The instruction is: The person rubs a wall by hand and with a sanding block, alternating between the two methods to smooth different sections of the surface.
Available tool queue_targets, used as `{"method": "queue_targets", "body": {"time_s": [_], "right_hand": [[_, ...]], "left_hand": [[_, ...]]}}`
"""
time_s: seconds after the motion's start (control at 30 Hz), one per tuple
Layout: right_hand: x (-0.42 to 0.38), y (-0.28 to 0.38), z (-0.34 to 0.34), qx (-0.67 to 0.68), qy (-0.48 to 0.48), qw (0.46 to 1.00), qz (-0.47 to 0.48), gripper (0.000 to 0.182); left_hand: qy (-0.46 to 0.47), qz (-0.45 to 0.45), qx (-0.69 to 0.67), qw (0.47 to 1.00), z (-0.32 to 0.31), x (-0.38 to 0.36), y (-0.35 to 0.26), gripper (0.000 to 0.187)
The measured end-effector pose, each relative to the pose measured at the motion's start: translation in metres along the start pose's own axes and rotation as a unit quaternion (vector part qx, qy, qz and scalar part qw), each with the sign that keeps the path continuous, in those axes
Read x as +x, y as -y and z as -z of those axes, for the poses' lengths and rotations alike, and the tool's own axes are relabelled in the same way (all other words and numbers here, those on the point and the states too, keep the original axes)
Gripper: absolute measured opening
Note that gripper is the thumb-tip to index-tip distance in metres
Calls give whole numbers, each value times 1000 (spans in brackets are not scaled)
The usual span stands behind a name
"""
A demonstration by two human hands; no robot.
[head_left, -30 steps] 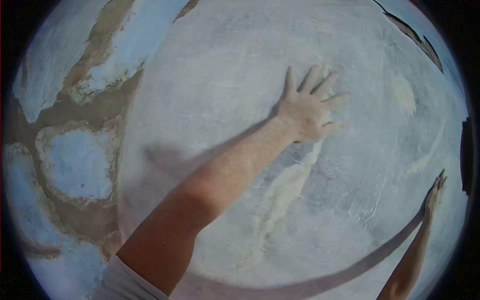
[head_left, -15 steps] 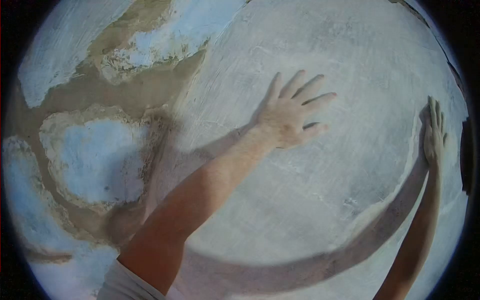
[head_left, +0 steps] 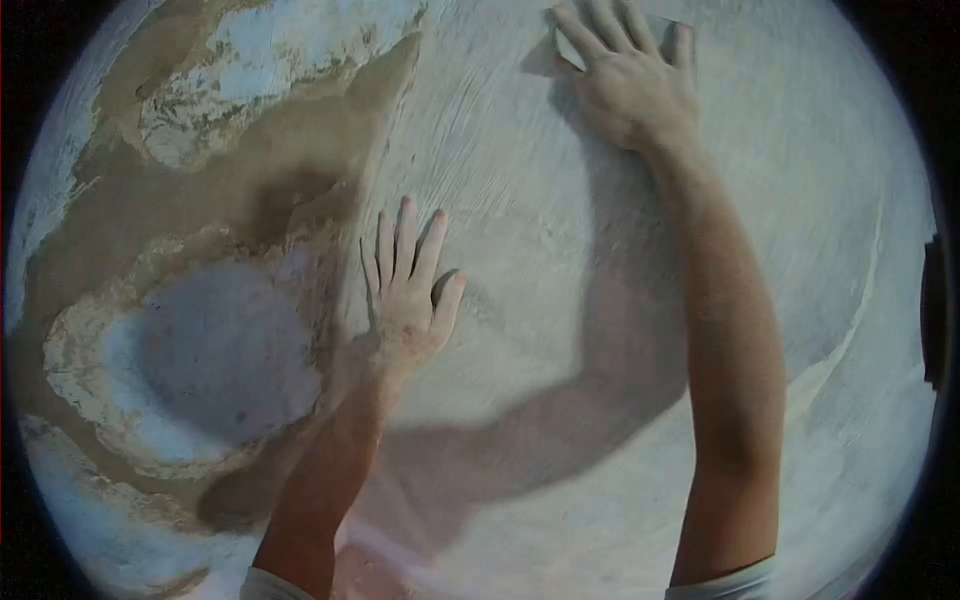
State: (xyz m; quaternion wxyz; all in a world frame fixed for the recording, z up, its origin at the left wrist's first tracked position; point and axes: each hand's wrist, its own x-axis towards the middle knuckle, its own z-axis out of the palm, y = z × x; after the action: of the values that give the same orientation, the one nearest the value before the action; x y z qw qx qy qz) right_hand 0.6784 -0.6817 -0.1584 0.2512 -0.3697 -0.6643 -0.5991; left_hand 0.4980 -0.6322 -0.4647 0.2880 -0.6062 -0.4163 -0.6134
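My left hand (head_left: 408, 305) lies against the grey-white plastered wall (head_left: 520, 260), fingers spread and pointing up, with nothing in it. It is just right of the edge where the plaster meets a bare brown strip. Higher up, my right hand (head_left: 638, 90) presses a pale flat pad (head_left: 568, 50) to the wall. The pad's light edges show beside the thumb and the outer finger, while most of it is hidden under the palm. Its exact kind cannot be made out.
Brown bare patches (head_left: 200, 190) with rough, flaking edges run down the left side. A bluish patch of old paint (head_left: 225, 350) lies among them. Shadows of my arms and head fall across the wall. A dark object (head_left: 932, 315) shows at the far right edge.
My left hand has moved left and down from the middle of the plaster. My right hand has come from the far right to the upper middle. The view has shifted a little.
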Motion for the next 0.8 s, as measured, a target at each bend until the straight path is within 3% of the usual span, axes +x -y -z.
{"method": "queue_targets", "body": {"time_s": [0.1,0.2,0.3,0.37,0.43,0.5,0.53,0.63,0.73,0.8], "right_hand": [[-26,73,-45,-69,-48,996,1,69],[-69,139,-50,18,1,998,64,87],[-125,200,-54,75,53,988,128,92],[-169,232,-50,96,112,974,173,92],[-228,265,-64,92,100,968,211,89],[-293,284,-60,125,123,957,231,82],[-325,293,-57,158,148,946,241,77],[-427,312,-63,271,178,912,250,60],[-507,295,-42,262,235,895,275,53],[-560,289,-32,313,266,873,264,53]], "left_hand": [[13,43,20,999,-1,-71,6,73],[27,126,11,992,-4,-139,7,74],[48,194,-1,980,5,-194,-11,73],[167,136,78,973,15,-245,-7,69],[210,98,49,971,23,-282,8,66],[194,82,-84,974,40,-328,21,65],[207,130,-70,967,46,-358,27,48],[396,324,-264,817,64,-478,57,58],[563,347,-157,733,127,-416,-34,53],[557,378,-212,708,133,-444,-64,51]]}}
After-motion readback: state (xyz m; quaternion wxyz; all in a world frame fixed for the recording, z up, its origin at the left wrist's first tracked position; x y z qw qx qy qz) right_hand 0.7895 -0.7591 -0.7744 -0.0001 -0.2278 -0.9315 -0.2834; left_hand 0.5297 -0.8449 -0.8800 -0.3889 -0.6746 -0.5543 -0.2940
